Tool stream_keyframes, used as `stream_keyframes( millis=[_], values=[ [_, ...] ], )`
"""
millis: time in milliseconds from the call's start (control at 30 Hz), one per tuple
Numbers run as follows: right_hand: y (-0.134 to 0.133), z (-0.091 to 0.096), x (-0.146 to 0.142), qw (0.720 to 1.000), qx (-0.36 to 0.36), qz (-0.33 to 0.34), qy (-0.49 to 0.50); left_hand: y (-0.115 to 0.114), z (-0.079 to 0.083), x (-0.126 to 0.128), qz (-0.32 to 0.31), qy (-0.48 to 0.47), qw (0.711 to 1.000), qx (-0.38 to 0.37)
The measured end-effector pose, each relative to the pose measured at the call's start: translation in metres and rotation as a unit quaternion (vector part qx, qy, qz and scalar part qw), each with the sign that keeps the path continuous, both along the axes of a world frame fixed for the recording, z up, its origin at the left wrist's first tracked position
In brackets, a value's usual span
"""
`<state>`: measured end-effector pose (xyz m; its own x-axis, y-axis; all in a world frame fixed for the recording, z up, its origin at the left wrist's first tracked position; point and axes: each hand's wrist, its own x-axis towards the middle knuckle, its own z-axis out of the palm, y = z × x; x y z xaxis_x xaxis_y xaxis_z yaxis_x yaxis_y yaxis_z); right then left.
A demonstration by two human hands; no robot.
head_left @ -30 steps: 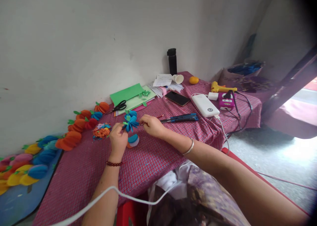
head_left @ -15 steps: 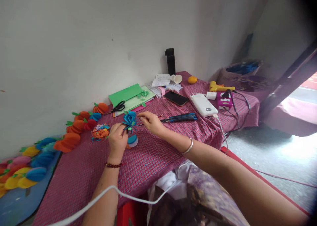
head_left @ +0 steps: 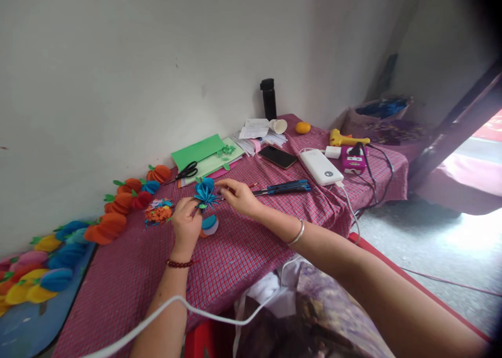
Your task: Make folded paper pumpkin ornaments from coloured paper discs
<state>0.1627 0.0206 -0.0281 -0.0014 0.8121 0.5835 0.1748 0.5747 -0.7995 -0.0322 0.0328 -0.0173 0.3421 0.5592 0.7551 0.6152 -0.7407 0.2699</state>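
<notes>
The cloth-covered surface (head_left: 235,253) carries the work; the blue paper ornament (head_left: 205,192) is above it, raised in the hands in front of the person.

Left hand (head_left: 187,218): fingers clamped on the lower left side of the ornament, at its gathered part. Right hand (head_left: 237,197): fingers bent toward the ornament's right side, with the index finger at or just beside the folds. Whether they grip anything cannot be told.

Ornament: judged very light, with next to no load on the grip. Single folds should bend readily; the gathered centre should be stiffer where the layers meet. The paper appears matt and is unlikely to slip. Principal hazards are creasing, flattening of the fanned folds and tearing at the edges. Take hold at the gathered centre, with light pressure; handle outer folds one at a time, by the edge. Do not squeeze the whole body.

Paper discs (head_left: 210,225): a small group lying on the surface below the ornament. Judged thin and flexible; lift by the rim.

Green paper piece (head_left: 203,206): at the ornament's lower edge, the smallest and probably most easily bent part. Avoid pulling on it.
</notes>
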Motion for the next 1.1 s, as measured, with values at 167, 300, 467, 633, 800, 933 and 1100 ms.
stream_keyframes(
  millis=[167,300,467,633,800,933,1100],
  values=[
    [0.001,-0.003,-0.001,1.0,-0.021,0.001,-0.023,0.0,-0.003,0.004,-0.002,-0.048,0.997,-0.056],
    [0.003,-0.005,-0.002,0.999,-0.026,-0.002,-0.039,0.0,-0.005,0.008,-0.008,-0.05,0.996,-0.072],
    [0.002,-0.003,0.001,0.993,-0.027,-0.03,-0.114,-0.003,-0.002,0.012,-0.013,-0.06,0.995,-0.082],
    [0.0,-0.002,0.002,0.984,-0.012,-0.026,-0.174,-0.007,-0.001,0.014,-0.012,-0.064,0.992,-0.11],
    [-0.003,0.001,0.001,0.977,-0.061,0.05,-0.2,-0.01,-0.001,0.017,-0.016,-0.055,0.991,-0.118],
    [-0.006,0.004,0.001,0.976,-0.074,0.068,-0.192,-0.012,0.0,0.016,-0.008,-0.078,0.988,-0.13],
    [-0.005,0.003,0.002,0.983,-0.06,0.046,-0.169,-0.013,0.006,0.01,0.016,-0.192,0.974,-0.121]
  ],
)
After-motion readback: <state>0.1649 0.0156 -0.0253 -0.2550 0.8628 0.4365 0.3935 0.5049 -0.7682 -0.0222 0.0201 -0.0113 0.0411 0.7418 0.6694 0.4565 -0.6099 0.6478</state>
